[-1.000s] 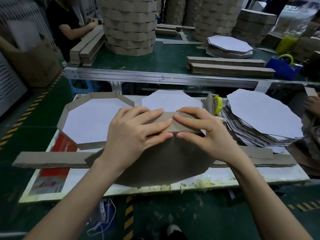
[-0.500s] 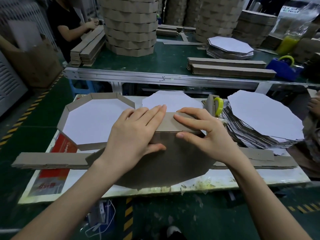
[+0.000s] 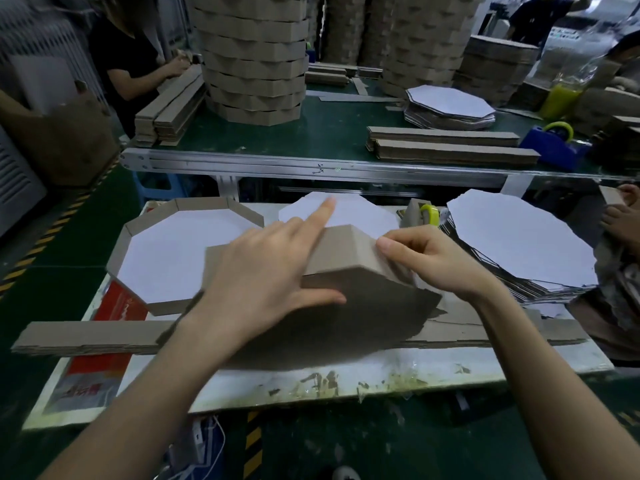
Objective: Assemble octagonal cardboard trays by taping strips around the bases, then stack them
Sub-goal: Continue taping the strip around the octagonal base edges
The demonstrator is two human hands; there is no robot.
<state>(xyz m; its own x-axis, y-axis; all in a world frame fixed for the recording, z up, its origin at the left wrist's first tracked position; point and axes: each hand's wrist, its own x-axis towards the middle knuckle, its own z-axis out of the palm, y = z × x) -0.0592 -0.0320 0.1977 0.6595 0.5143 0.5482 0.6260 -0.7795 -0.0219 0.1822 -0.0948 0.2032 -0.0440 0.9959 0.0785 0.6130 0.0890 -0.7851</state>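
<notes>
A finished tray, octagonal, with brown cardboard walls round a white floor, lies on the white tabletop just left of the left hand; it is alone there, so stacking is not yet begun at this station. The tray in work is a brown octagonal cardboard base, tilted with its underside up, under both hands; a brown cardboard strip is folded along the edges beneath the fingers, and I judge most of the wrapping, and all the taping, still to do. The left fingers are released and straight, palm pressing the strip, forefinger lifted; the right hand has curled fingers pinching the strip at its fold.

Beyond the right fingers stands a grey tape dispenser with a yellow roll; right of them a stack of white octagonal blanks; near the wrists a pile of flat brown spare strips.

Half a second ago both hands lay flat on one straight segment; now the base has turned, a folded corner shows between the hands, and the right fingers have closed.
</notes>
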